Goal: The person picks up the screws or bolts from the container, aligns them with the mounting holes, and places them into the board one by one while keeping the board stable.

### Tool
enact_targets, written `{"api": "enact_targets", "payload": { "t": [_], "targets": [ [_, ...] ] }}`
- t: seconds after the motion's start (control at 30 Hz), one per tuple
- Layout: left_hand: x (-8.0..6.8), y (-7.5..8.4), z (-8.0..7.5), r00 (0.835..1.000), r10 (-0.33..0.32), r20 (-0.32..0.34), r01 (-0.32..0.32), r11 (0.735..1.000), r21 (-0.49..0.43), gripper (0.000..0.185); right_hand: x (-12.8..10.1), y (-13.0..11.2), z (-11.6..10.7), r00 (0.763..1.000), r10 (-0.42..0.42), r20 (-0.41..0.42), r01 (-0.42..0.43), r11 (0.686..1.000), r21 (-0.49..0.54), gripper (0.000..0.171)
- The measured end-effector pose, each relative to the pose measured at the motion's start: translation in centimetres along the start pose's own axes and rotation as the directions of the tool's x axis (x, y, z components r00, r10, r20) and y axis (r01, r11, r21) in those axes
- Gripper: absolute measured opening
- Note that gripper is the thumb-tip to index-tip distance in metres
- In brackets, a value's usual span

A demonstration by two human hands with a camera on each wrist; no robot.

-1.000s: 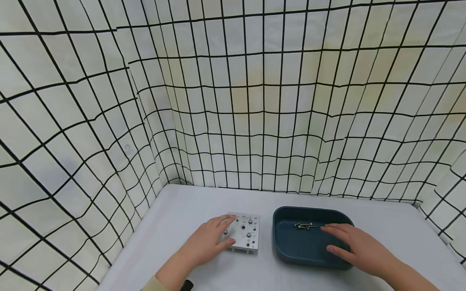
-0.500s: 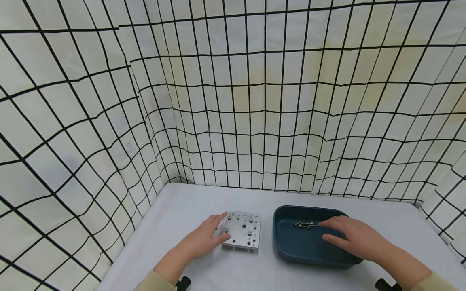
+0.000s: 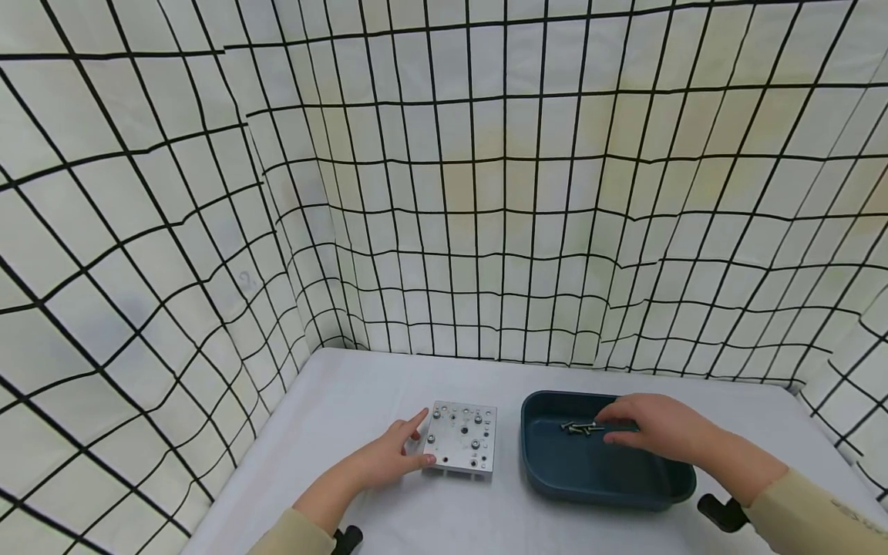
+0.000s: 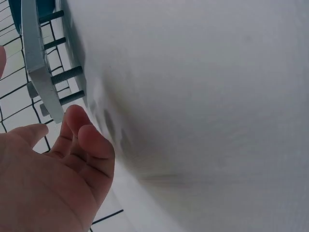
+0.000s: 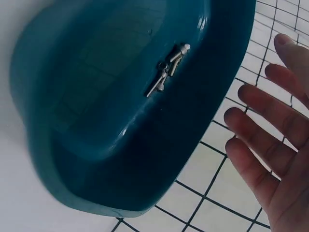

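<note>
A square silver metal plate (image 3: 461, 437) with drilled holes and several screw heads on top lies on the white table. In the left wrist view, threaded screw ends (image 4: 67, 75) stick out from its underside. My left hand (image 3: 385, 460) is at the plate's left edge, index finger and thumb stretched toward its two left corners, the other fingers bent. My right hand (image 3: 659, 425) hovers over the right side of a dark blue tray (image 3: 537, 478), thumb and fingers apart. Small silver screws (image 3: 581, 428) lie in a cluster on the tray's floor, close beyond the fingertips.
The white cloth-covered table (image 3: 388, 378) is bounded by pale walls with a black grid (image 3: 472, 231). Black wrist-camera mounts show below the left sleeve (image 3: 298, 533) and beside the right sleeve (image 3: 812, 512).
My left hand has drawn back from over the plate to its left edge. My right hand has moved left and away from me, nearer the screws, and its fingers bend more.
</note>
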State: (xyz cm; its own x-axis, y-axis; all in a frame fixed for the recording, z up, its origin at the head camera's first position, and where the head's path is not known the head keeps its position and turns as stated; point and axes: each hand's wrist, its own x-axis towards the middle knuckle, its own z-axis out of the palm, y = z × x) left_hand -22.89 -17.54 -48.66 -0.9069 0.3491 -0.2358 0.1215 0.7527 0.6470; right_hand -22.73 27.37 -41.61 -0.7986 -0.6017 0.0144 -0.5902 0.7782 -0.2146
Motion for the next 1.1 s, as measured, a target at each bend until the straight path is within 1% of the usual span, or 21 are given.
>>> {"api": "enact_targets", "payload": {
  "t": [0.13,0.27,0.4,0.6,0.87,1.1],
  "targets": [
    [0.4,-0.4,0.1,1.0,-0.01,0.03,0.01,1.0,0.001,0.092,1.1,0.7,-0.1,0.999,-0.006,0.051,-0.001,0.992,0.128,0.037],
    [0.6,-0.6,0.0,0.999,-0.015,0.037,0.015,1.0,0.006,0.092,2.1,1.4,0.1,0.994,-0.021,0.109,-0.007,0.968,0.249,0.028],
    [0.8,-0.7,-0.1,0.999,-0.025,0.034,0.025,1.0,0.005,0.092,3.1,1.8,0.5,0.988,-0.033,0.153,-0.013,0.955,0.296,0.024],
    [0.8,-0.8,-0.1,0.999,-0.017,0.035,0.017,1.0,0.01,0.091,4.4,2.3,1.1,0.977,-0.004,0.214,-0.058,0.958,0.282,0.021],
    [0.9,-0.8,0.0,0.999,-0.012,0.037,0.012,1.0,0.002,0.09,6.2,2.2,1.8,0.965,0.035,0.261,-0.098,0.968,0.232,0.017],
    [1.0,-0.9,0.0,0.999,-0.005,0.037,0.005,1.0,-0.013,0.09,7.5,2.1,3.1,0.961,0.027,0.276,-0.06,0.992,0.113,0.015]
  ]
}}
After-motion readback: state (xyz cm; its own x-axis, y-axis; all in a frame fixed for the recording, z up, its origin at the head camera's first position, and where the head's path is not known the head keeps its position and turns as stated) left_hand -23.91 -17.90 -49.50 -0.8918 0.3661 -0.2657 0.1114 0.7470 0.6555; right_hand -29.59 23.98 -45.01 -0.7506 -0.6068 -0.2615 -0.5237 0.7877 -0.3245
